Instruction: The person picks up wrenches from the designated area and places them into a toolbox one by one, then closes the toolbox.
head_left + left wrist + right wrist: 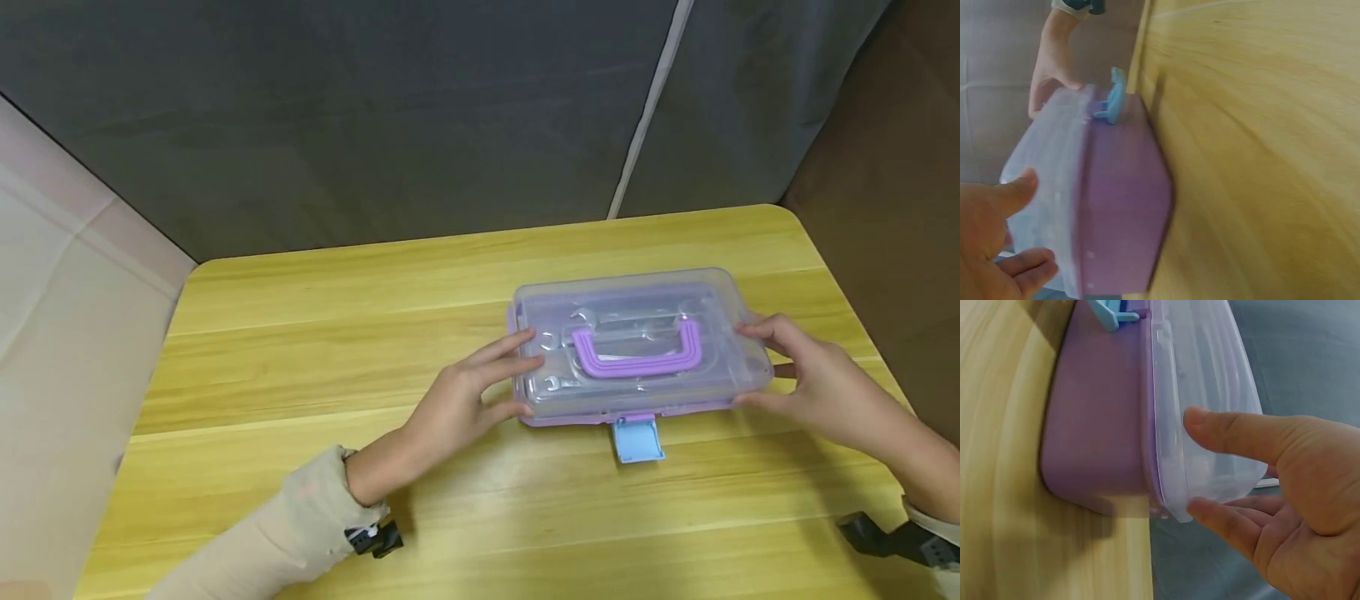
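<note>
A purple plastic toolbox [1122, 206] stands on the table with its clear lid [645, 292] over it. The lid carries a purple handle [637, 365], lying folded flat. Through the clear plastic, metal wrenches [551, 383] show inside. The blue latch [637, 442] at the front sticks outward, unfastened. At the lid's left end my left hand [468, 396] holds it, thumb by the front corner and fingertips on the end. My right hand [817, 383] grips the right end, thumb at the front and fingers round the side. Some right fingertips are hidden behind the lid.
The wooden table [300, 350] extends to the left and in front of the box. A dark grey curtain [337, 125] hangs behind it, with a pale cloth [67, 333] at the left and a brown one [892, 167] at the right.
</note>
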`<state>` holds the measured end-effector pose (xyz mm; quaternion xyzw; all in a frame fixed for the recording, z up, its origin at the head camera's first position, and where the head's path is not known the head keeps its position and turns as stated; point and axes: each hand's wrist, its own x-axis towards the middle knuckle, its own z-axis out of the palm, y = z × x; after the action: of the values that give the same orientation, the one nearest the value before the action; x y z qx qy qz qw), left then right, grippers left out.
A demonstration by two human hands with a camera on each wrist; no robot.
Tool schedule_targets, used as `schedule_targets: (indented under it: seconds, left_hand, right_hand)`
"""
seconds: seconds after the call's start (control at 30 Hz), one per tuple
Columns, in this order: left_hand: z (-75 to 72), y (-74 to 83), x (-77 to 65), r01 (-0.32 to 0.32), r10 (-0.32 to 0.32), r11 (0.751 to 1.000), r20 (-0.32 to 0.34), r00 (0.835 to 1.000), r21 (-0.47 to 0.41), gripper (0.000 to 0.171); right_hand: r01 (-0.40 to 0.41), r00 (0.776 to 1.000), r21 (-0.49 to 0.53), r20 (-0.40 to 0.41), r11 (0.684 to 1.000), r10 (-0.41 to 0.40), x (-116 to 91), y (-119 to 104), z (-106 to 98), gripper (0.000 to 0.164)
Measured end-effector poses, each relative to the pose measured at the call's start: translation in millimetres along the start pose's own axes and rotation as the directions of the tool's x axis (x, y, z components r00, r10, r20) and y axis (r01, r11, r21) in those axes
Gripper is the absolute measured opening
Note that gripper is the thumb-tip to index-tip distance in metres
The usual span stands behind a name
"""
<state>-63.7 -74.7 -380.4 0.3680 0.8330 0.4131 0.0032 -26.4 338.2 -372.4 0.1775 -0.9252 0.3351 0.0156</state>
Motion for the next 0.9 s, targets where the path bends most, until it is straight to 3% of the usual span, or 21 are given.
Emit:
schedule_targets:
  seconds: [0.3, 0.47, 0.6, 0.73, 0.9]
  left_hand:
    - [3.9, -9.8, -4.9, -0.105, 0.105, 0.989, 0.013, 0.994, 0.106, 0.058]
    - [1.3, -12.3, 0.1, -0.159, 0.155, 0.962, 0.037, 0.987, 0.222, 0.063]
    - [1.4, -13.5, 9.0, -0.228, 0.225, 0.939, 0.04, 0.974, 0.259, 0.063]
    - [3.2, -14.8, 17.0, -0.281, 0.259, 0.919, 0.113, 0.959, 0.276, 0.073]
    - [5.5, -15.9, 19.5, -0.289, 0.225, 0.909, 0.231, 0.947, 0.3, 0.081]
  right_hand:
    - [0.018, 1.0, -0.087, -0.018, 0.996, -0.02, -3.8, 1.4, 4.3, 0.081]
    - [0.034, 0.999, -0.108, -0.013, 0.994, -0.036, -4.2, 3.0, 2.8, 0.085]
    - [0.067, 0.998, -0.119, -0.011, 0.991, -0.068, -3.5, 2.7, 0.3, 0.088]
    - [0.11, 0.993, -0.147, -0.024, 0.983, -0.115, -1.3, -3.0, -5.3, 0.091]
    - [0.167, 0.981, -0.153, -0.073, 0.974, -0.18, 0.6, -17.4, -16.9, 0.077]
